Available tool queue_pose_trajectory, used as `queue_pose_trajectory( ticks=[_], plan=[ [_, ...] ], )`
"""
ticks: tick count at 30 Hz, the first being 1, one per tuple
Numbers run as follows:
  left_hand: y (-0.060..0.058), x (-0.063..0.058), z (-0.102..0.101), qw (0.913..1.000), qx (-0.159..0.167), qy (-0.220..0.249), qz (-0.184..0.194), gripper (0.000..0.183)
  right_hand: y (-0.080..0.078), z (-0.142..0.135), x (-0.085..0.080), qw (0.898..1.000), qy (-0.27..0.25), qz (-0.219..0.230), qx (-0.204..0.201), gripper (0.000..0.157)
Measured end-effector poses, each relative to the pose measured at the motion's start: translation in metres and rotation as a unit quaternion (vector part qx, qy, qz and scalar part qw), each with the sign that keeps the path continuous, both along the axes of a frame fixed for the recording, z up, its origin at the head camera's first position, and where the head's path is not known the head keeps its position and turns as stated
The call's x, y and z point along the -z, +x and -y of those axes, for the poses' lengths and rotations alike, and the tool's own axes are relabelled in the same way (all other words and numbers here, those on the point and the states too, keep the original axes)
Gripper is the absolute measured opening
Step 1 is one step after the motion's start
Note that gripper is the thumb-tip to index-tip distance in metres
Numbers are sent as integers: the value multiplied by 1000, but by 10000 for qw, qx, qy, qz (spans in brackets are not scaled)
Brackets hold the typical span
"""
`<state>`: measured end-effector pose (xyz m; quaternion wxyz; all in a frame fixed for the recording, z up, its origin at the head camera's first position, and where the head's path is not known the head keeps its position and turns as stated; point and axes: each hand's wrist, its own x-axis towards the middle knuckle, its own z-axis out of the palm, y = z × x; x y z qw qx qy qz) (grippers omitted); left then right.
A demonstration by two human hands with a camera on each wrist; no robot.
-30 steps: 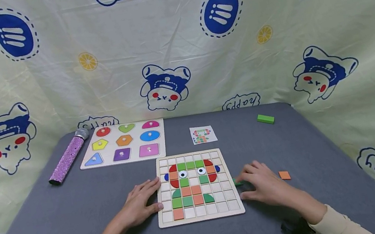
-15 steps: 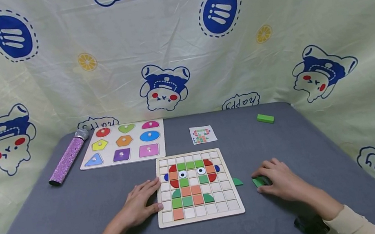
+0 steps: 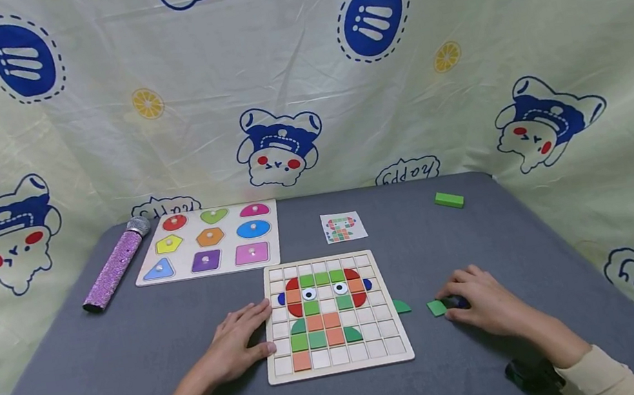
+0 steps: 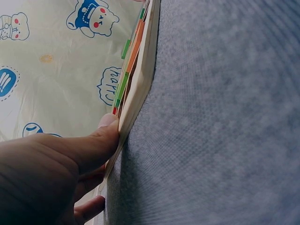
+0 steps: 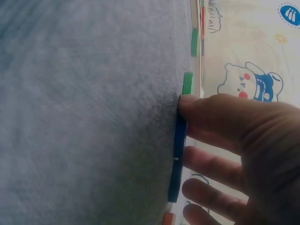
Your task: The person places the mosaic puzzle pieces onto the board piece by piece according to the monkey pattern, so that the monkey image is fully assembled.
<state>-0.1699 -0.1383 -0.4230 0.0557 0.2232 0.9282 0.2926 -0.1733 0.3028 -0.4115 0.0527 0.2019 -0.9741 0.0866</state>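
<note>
My left hand (image 3: 241,344) rests against the left edge of the gridded wooden board (image 3: 374,350), thumb and fingertips at the rim; the thumb (image 4: 101,140) shows there in the left wrist view. Colored tiles form a figure on the grid. Right of the board, my right hand (image 3: 486,303) holds a blue tile (image 5: 180,138) between thumb and fingers, low at the cloth. A darker blue tile (image 5: 175,180) lies in line with it. Just left of the fingertips lies a green square tile (image 3: 436,308). A green quarter-round tile (image 3: 401,307) lies by the board's right edge.
A small picture card (image 3: 344,227) lies behind the board. Back left are a shape puzzle (image 3: 226,253) and a purple glitter microphone (image 3: 117,266). A green block (image 3: 449,200) sits back right. An orange tile (image 5: 169,219) shows beyond the right fingers.
My right hand has moved right from the board's edge, uncovering the green quarter-round tile, then the green square tile. The orange tile is now hidden in the head view. My left hand stays put.
</note>
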Motion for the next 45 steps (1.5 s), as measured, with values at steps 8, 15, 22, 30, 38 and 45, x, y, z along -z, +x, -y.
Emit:
queue_pose_trajectory(
  ticks=[8, 15, 22, 30, 38, 45],
  plan=[
    [-1, 1, -1, 10000, -73, -35, 46, 66, 1, 0, -1, 9999, -93, -95, -13, 17],
    [-2, 2, -1, 9999, -91, -60, 49, 66, 6, 10, -6, 9984, -96, -473, -294, 19],
    [-1, 1, -1, 10000, -12, -37, 1, 66, 10, 31, -11, 9952, -129, -735, -626, 21],
    [-1, 1, -1, 10000, -28, -34, 33, 66, 13, 63, -14, 9914, -257, -622, -1119, 23],
    [-1, 3, 0, 10000, -31, -17, 32, 67, 13, 106, -13, 9817, -204, -813, -1709, 23],
    [-1, 1, 0, 10000, -39, -38, -3, 67, 14, 136, -6, 9718, -197, -1037, -2111, 20]
  ],
)
